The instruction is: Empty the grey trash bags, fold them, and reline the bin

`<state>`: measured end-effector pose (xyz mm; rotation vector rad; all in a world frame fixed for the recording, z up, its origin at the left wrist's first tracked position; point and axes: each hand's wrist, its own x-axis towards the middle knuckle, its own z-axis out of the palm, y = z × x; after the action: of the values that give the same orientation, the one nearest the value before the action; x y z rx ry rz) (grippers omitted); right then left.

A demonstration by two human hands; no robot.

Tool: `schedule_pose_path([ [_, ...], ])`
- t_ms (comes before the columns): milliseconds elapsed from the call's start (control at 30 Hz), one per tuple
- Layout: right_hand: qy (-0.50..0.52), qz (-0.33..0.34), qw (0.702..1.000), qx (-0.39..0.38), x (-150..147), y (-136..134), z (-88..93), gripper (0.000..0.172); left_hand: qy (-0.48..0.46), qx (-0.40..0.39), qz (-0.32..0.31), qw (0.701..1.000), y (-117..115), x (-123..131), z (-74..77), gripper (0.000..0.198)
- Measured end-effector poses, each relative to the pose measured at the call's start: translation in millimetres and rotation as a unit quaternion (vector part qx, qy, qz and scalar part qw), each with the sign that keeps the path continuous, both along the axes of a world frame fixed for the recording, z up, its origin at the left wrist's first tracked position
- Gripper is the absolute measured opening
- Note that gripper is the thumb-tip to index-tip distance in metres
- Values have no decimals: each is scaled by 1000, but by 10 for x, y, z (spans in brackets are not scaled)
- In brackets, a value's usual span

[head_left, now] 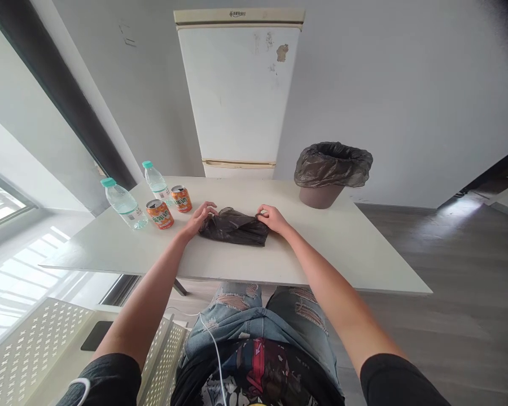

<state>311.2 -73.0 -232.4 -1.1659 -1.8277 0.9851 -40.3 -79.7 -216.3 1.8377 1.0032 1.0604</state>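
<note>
A black plastic garbage bag (237,230), partly folded and crumpled, lies on the white table (220,269) in front of me. At the bag's left end, my left hand (202,217) has its fingers bent over the edge, apparently gripping the plastic. My right hand (272,217) pinches the upper right corner between thumb and fingers. The bag's top layer bunches up slightly between both hands, while its lower edge rests flat on the tabletop.
Left of the bag stand two orange cans (160,214) and two clear bottles (127,206) with teal caps. A brown bin (320,195) lined with a black bag sits at the table's back right. Behind the table is a white refrigerator (239,90).
</note>
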Motion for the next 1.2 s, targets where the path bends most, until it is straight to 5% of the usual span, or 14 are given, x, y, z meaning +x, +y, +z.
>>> schedule_pose_path([
  [167, -22, -52, 998, -2, -13, 17, -16, 22, 144, 32, -38, 988, 8, 24, -5, 53],
  [500, -72, -34, 994, 78, -48, -65, 89, 31, 51, 75, 235, 968, 189, 4, -132, 27],
  [667, -114, -21, 960, 253, -39, -128, 179, 25, 81, 190, 180, 962, 72, 28, -40, 28],
  [800, -110, -1, 937, 333, -63, -138, 199, 29, 144, 189, 76, 968, -1, 58, -28, 48],
  [933, -158, 128, 928, 312, -104, -84, 117, 31, 183, 181, 28, 966, 64, 89, -114, 26],
  [1033, -211, 151, 927, 273, -129, -44, 36, 28, 178, 199, 74, 961, 148, 71, -177, 35],
  [1200, -297, 139, 927, 182, -148, -45, -32, 70, 178, 200, 112, 957, 100, 55, -117, 41],
])
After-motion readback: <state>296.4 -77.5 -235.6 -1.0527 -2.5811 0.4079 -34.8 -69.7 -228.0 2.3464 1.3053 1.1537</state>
